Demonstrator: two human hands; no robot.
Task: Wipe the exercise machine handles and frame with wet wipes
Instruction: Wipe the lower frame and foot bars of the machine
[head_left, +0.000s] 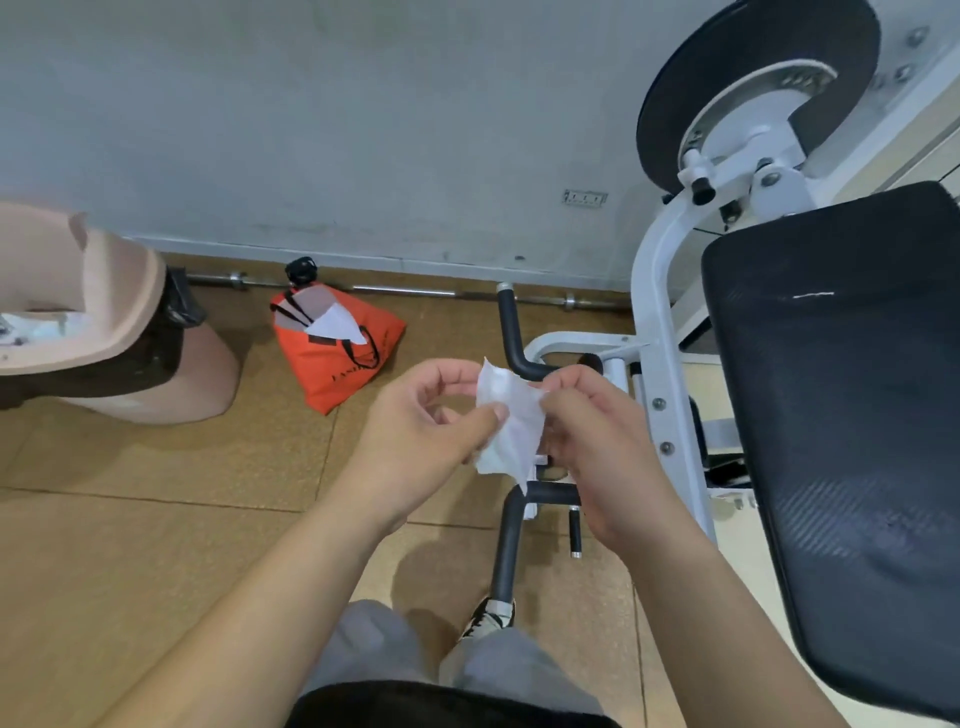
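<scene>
A white wet wipe (511, 421) is held up between both hands at the centre of the view. My left hand (423, 434) pinches its left edge with thumb and fingers. My right hand (602, 447) grips its right side. Just behind and below the hands are the machine's black handles: an upper bent handle (511, 332) and a lower one (506, 545). The white frame (657, 322) curves up on the right beside a black padded seat (841, 426). The wipe touches no part of the machine.
A pink bin with a black liner (130, 332) stands at the left. An orange bag (337, 345) lies on the floor by the wall, with a barbell (405, 291) along the skirting. A black weight disc (753, 67) sits at the top right. My shoe (491, 616) is below the handle.
</scene>
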